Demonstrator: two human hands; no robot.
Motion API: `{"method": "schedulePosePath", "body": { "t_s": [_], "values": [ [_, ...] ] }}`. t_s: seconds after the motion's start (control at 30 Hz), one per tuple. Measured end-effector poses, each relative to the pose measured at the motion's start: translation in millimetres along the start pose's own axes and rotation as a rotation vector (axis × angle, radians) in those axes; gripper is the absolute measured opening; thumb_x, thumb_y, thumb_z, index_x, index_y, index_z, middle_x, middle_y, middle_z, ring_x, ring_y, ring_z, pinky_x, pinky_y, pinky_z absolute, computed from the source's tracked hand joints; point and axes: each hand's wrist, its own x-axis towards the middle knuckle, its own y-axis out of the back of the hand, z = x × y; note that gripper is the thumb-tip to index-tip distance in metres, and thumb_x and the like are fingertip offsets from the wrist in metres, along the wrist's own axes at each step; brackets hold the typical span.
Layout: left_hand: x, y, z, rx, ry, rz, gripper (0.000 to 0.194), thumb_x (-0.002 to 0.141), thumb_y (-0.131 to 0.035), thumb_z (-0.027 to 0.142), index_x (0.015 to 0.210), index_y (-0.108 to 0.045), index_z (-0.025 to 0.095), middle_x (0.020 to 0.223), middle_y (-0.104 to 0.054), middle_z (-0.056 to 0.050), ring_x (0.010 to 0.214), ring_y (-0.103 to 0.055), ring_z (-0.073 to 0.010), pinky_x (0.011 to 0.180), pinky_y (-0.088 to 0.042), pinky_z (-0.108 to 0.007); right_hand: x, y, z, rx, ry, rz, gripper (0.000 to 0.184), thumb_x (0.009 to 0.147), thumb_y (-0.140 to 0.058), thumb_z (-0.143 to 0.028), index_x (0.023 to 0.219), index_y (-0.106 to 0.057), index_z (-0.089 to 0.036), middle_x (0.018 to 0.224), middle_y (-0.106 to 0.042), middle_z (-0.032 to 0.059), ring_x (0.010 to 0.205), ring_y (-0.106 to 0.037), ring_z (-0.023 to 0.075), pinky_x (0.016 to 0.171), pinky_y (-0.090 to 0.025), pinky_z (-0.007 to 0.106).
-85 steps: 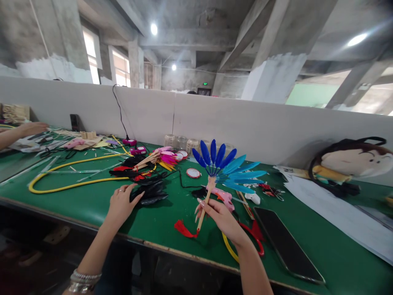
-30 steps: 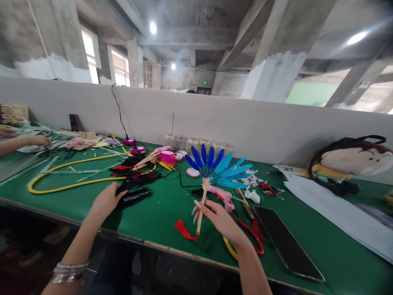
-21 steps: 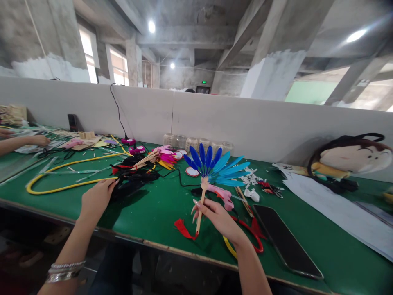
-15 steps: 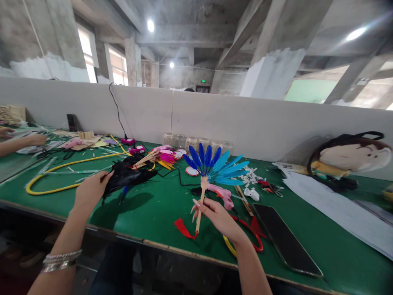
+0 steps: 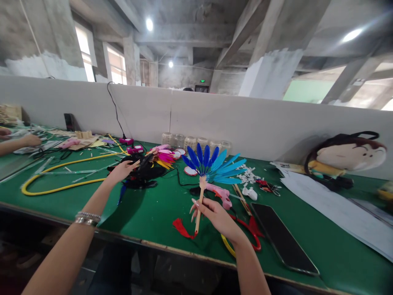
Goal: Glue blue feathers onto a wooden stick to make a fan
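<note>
My right hand (image 5: 213, 215) is closed around the wooden handle of a feather fan (image 5: 201, 200), held upright above the table. Dark blue feathers (image 5: 201, 157) spread on the fan's left side and light blue ones (image 5: 227, 168) on its right. From the handle's lower end hangs a red tassel (image 5: 183, 228). My left hand (image 5: 119, 172) reaches into a pile of black feathers (image 5: 147, 174), fingers together beside some wooden sticks; what they pinch is not clear. Pink feathers (image 5: 166, 152) lie just beyond the pile, and a blue feather (image 5: 122, 193) pokes out below it.
A pink glue gun (image 5: 222, 194), red-handled scissors (image 5: 253, 233) and a black phone (image 5: 284, 237) lie near my right hand. Glass jars (image 5: 190, 142) line the partition. White paper (image 5: 331, 205) and a plush doll bag (image 5: 340, 157) are rightward. Another person's hand (image 5: 32, 140) works far left.
My left hand has moved right and farther in over the table. The black feathers have shifted right, now covering part of the wooden sticks. My right hand keeps the fan nearly still.
</note>
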Motion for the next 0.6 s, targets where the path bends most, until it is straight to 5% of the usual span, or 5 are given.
{"method": "schedulePosePath", "body": {
  "t_s": [0.2, 0.37, 0.6],
  "values": [
    [-57.6, 6.2, -23.4, 0.369, 0.018, 0.230, 0.053, 0.070, -0.042, 0.053, 0.100, -0.050, 0.010, 0.092, -0.059, -0.016, 0.094, -0.054, -0.0304, 0.075, -0.041, -0.035, 0.6, -1.5, -1.5, -0.016, -0.003, -0.004, 0.036, 0.079, -0.045, -0.048, 0.079, -0.061, -0.016, 0.076, -0.062, 0.0031, 0.076, -0.059, 0.0182, 0.076, -0.044, 0.032],
    [-98.9, -9.4, -29.4, 0.684, 0.035, 0.131, 0.058, 0.073, -0.036, 0.057, 0.094, -0.052, 0.006, 0.086, -0.058, -0.018, 0.088, -0.054, -0.0344, 0.072, -0.040, -0.038, 0.5, -2.0, -1.2, -0.034, -0.001, -0.001, 0.037, 0.079, -0.045, -0.048, 0.080, -0.062, -0.016, 0.075, -0.062, 0.0032, 0.075, -0.058, 0.0185, 0.075, -0.043, 0.033],
    [-113.8, -4.9, -30.9, 0.919, -0.072, 0.065, 0.039, 0.086, -0.024, 0.031, 0.088, -0.058, 0.012, 0.089, -0.058, -0.017, 0.085, -0.053, -0.0299, 0.068, -0.038, -0.036, 1.1, -3.5, -0.9, -0.027, -0.004, -0.010, 0.035, 0.080, -0.044, -0.046, 0.080, -0.061, -0.016, 0.075, -0.062, 0.0029, 0.076, -0.058, 0.0184, 0.076, -0.043, 0.033]
  ]
}}
